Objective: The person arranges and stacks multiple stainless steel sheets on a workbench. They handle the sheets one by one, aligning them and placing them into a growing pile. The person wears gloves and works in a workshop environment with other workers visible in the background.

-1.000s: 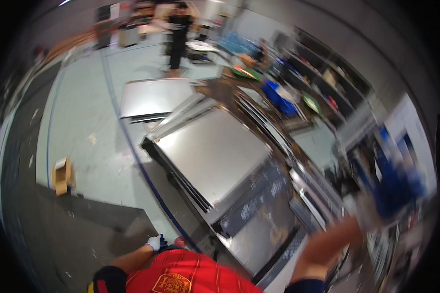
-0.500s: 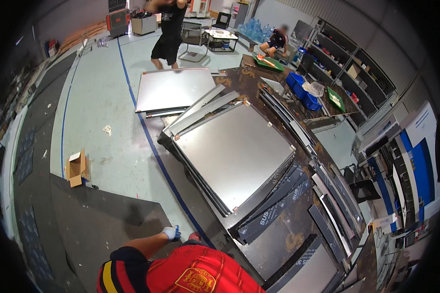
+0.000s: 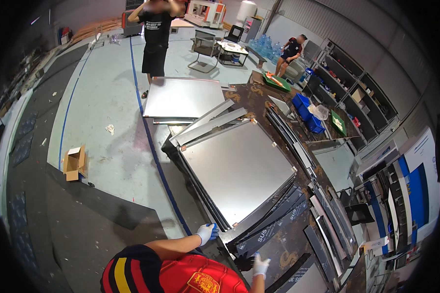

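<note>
Both my hands wear white gloves with blue on the palm side. My left hand (image 3: 208, 233) is just off the near corner of a stack of flat silver metal panels (image 3: 237, 171), its fingers loosely bent and nothing visible in them. Farther right, my right hand (image 3: 261, 266) hovers over the dark table's near edge, with thumb and fingers apart and empty. Between the hands and the stack's right side lie dark film-covered metal strips (image 3: 271, 227). Two long grey strips (image 3: 210, 126) rest at the stack's far left corner.
Another silver panel (image 3: 183, 98) lies beyond the stack. More long strips (image 3: 327, 229) line the table's right side. Blue bins (image 3: 308, 115) and a green tray (image 3: 338, 123) stand farther back. One person (image 3: 156, 44) stands ahead; another (image 3: 289, 53) is near the shelves. An open cardboard box (image 3: 76, 163) sits left.
My left hand has moved right to the stack's near corner, and my right hand has come into view. The standing person now faces differently with arms raised; the far person has risen from a seat.
</note>
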Demonstrator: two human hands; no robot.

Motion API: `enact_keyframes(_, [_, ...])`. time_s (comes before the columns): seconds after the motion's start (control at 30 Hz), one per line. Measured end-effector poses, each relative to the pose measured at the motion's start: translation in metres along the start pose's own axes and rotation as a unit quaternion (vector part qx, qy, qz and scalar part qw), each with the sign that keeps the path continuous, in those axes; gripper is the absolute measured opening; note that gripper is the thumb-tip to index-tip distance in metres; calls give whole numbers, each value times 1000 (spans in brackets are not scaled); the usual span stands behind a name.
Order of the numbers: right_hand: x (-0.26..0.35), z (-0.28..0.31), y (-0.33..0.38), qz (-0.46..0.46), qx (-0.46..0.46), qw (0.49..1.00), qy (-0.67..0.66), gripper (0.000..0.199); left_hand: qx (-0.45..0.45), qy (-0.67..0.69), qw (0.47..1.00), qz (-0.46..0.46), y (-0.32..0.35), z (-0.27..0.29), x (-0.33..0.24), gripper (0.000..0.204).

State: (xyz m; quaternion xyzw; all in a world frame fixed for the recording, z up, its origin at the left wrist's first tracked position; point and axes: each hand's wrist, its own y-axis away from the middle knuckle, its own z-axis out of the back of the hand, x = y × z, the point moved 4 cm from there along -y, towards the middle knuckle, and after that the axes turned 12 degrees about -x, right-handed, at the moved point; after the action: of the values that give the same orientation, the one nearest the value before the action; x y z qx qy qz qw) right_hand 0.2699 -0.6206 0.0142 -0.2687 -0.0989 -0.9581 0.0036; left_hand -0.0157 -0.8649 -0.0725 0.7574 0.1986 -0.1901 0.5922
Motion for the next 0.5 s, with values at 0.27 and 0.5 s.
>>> enact_keyframes(0.27, [49,-55,50,22,51,998,30,133,-17,4,996,84,-42,105,59,35])
enact_keyframes(0.5, [61,-61,54,-1,27,1000,11,134,163,142,970,115,-52,160,88,29])
